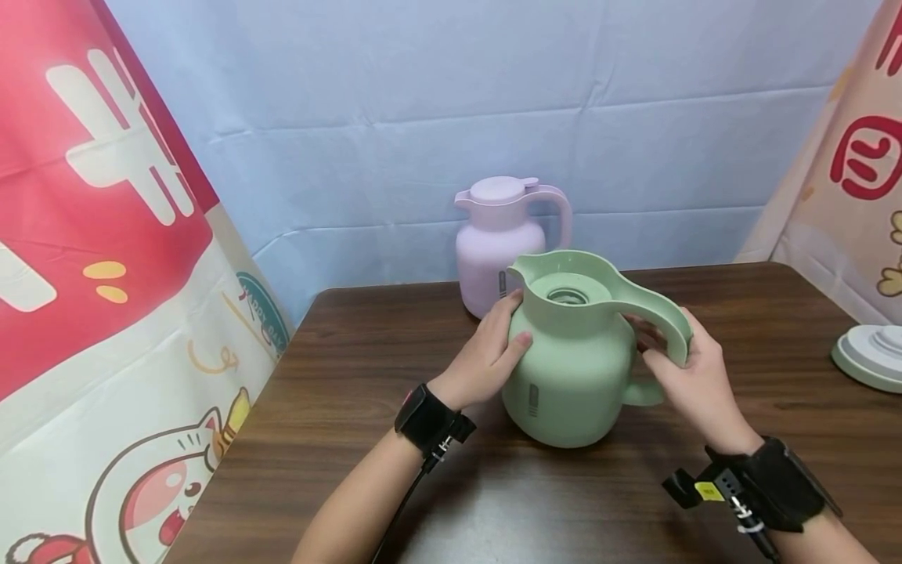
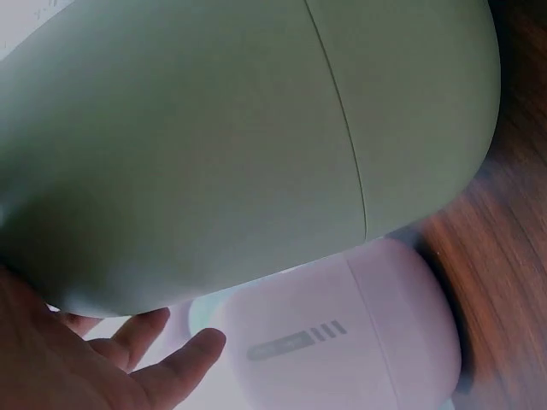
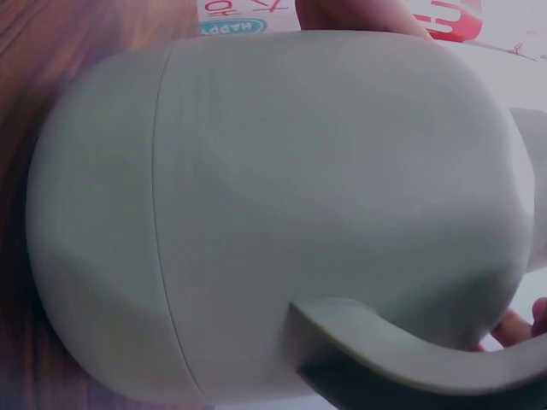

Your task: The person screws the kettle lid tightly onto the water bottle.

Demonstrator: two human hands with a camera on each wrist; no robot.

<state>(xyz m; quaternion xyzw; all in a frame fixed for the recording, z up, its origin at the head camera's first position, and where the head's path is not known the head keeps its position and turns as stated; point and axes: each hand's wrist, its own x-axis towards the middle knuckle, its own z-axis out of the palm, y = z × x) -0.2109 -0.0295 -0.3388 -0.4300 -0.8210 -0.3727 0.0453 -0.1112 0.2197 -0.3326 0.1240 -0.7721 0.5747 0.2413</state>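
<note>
A green thermos jug [image 1: 564, 376] stands upright on the table, its open top showing a round hole [image 1: 567, 296] inside the neck. My left hand [image 1: 486, 356] rests against the jug's left shoulder; in the left wrist view its fingers [image 2: 184, 367] reach out fairly straight past the green wall. On the other side, my right hand [image 1: 694, 376] grips the jug's handle [image 1: 662, 309], with fingers passing between handle and body. Behind stands a lilac thermos jug [image 1: 496, 235] with its lid on, partly covered by the green one.
A round white-and-green lid-like piece [image 1: 874, 356] lies at the table's right edge. The wooden table [image 1: 366, 407] backs onto a pale blue cloth [image 1: 423, 117]. Printed cloths hang at the left [image 1: 141, 274] and right. A cable runs from each wrist strap.
</note>
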